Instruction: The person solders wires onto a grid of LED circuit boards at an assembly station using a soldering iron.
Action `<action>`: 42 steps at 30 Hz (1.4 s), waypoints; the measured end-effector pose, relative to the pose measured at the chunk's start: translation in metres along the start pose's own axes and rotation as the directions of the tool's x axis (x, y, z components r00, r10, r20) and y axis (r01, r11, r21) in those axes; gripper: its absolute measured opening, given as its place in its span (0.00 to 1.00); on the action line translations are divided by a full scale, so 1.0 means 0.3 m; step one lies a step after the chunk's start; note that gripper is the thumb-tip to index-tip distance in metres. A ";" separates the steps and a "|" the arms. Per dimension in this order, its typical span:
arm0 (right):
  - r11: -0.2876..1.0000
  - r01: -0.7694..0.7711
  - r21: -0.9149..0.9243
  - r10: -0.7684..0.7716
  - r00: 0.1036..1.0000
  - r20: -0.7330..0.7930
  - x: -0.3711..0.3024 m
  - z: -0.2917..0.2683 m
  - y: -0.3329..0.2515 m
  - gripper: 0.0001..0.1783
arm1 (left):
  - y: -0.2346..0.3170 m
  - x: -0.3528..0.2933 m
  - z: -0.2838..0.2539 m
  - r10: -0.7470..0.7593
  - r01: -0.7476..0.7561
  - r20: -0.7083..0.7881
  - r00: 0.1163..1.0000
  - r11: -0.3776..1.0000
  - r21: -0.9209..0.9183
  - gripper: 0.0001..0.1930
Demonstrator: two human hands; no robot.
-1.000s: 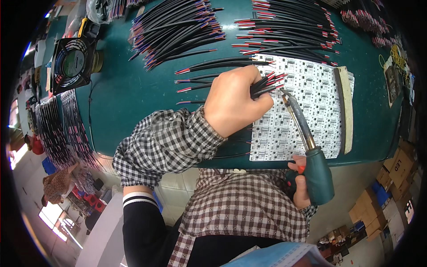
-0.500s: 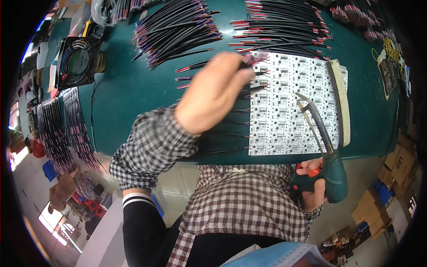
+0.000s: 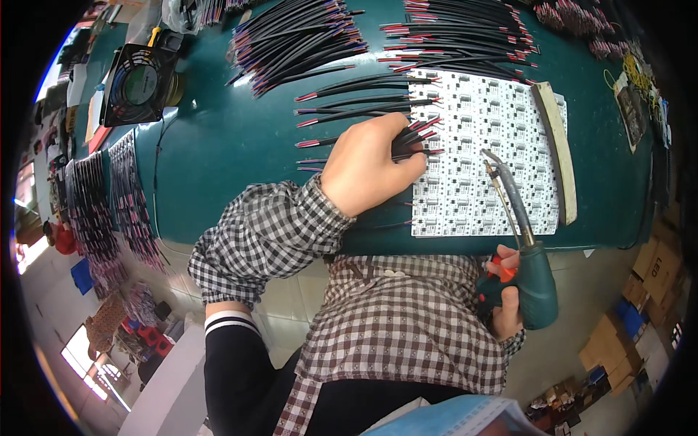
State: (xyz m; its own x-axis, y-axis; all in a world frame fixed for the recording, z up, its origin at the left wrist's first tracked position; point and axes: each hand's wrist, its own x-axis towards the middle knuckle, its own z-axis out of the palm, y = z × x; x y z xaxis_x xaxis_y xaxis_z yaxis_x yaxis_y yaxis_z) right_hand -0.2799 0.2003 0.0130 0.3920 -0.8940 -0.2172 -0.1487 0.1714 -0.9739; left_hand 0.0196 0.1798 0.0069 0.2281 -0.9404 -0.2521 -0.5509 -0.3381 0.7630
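Observation:
My left hand (image 3: pixel 369 163) is closed around a small bunch of black cables (image 3: pixel 411 139) with red and white wire ends. It sits over the left edge of a white circuit board panel (image 3: pixel 469 207). Further black cables (image 3: pixel 356 86) lie in a row along that edge, their right ends resting on the panel; some are hidden beneath my hand. At the table's front edge, my right hand (image 3: pixel 509 314) grips a green soldering gun (image 3: pixel 539 291) with a red trigger. Its long metal tip points up over the panel, apart from the cables.
A pale wooden bar (image 3: pixel 556 156) lies across the panel's right side. Piles of black cables (image 3: pixel 298 43) and red-ended cables (image 3: pixel 458 36) cover the far table. A black fan (image 3: pixel 138 86) stands at the left, near hanging cable bundles (image 3: pixel 134 200). Cardboard boxes (image 3: pixel 611 341) stand on the floor.
My left hand has come nearer, from the panel's top left corner down along its left edge, still holding cables. More laid cables show behind it. The soldering gun stays nearly in place.

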 end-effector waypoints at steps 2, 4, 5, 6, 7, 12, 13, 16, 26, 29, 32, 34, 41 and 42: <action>0.989 -0.109 0.102 0.112 0.994 -0.018 -0.012 -0.009 0.010 0.35 | 0.012 0.002 0.001 0.015 -0.014 -0.023 1.000 0.999 0.038 0.16; 0.989 -0.120 0.089 0.120 0.993 -0.001 -0.009 -0.009 0.010 0.35 | 0.020 0.004 -0.002 -0.039 0.039 0.008 0.999 0.998 0.053 0.17; 0.989 -0.129 0.075 0.128 0.992 0.017 -0.008 -0.008 0.010 0.36 | 0.017 0.004 -0.001 -0.040 0.039 0.009 0.999 0.998 0.053 0.17; 0.989 -0.131 0.074 0.130 0.991 0.015 -0.009 -0.006 0.011 0.36 | 0.011 0.002 0.003 -0.015 0.015 -0.005 1.000 0.998 0.054 0.16; 0.991 -0.108 0.075 0.108 0.994 0.003 -0.010 -0.001 0.015 0.36 | 0.008 0.001 0.006 0.010 -0.009 -0.020 1.000 0.998 0.055 0.15; 0.998 -0.060 0.007 0.060 0.996 0.060 -0.008 -0.011 0.013 0.32 | 0.001 0.005 0.008 0.012 -0.012 -0.031 0.999 1.000 -0.002 0.13; 1.000 -0.028 -0.002 0.028 0.997 0.066 -0.007 -0.004 0.011 0.30 | 0.002 0.006 0.008 0.013 -0.013 -0.034 0.999 1.000 -0.014 0.12; 1.000 -0.023 -0.009 0.024 0.996 0.086 -0.002 0.003 0.004 0.29 | 0.007 0.006 0.010 -0.012 0.011 -0.016 1.000 1.000 -0.027 0.11; 0.988 0.101 -0.118 -0.076 0.978 0.195 0.000 -0.013 0.047 0.30 | 0.016 0.011 0.003 -0.048 0.051 0.041 0.998 0.997 -0.052 0.11; 0.998 0.043 -0.053 -0.036 0.990 0.136 -0.012 -0.002 0.045 0.32 | 0.017 0.009 0.003 -0.048 0.051 0.042 0.998 0.997 -0.062 0.11; 0.999 0.019 -0.050 -0.012 0.990 0.139 -0.013 -0.003 0.048 0.33 | 0.016 0.007 0.002 -0.048 0.050 0.038 0.998 0.997 -0.059 0.11; 0.998 0.018 -0.059 -0.009 0.989 0.149 -0.010 -0.005 0.046 0.33 | 0.014 0.007 0.004 -0.047 0.049 0.033 0.998 0.996 -0.069 0.11; 0.995 0.002 -0.100 0.014 0.988 0.156 -0.021 -0.012 0.063 0.34 | 0.016 0.009 0.005 -0.039 0.041 0.035 0.999 0.997 -0.069 0.11; 0.995 0.002 -0.101 0.014 0.988 0.156 -0.022 -0.011 0.062 0.34 | 0.015 0.009 0.004 -0.040 0.043 0.035 0.999 0.997 -0.066 0.11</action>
State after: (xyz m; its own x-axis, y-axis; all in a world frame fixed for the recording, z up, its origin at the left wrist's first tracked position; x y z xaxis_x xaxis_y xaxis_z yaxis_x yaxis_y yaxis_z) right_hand -0.2882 0.2079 -0.0036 0.5268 -0.8159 -0.2382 -0.2388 0.1269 -0.9628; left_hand 0.0166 0.1758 0.0089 0.2215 -0.9267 -0.3035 -0.4869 -0.3748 0.7890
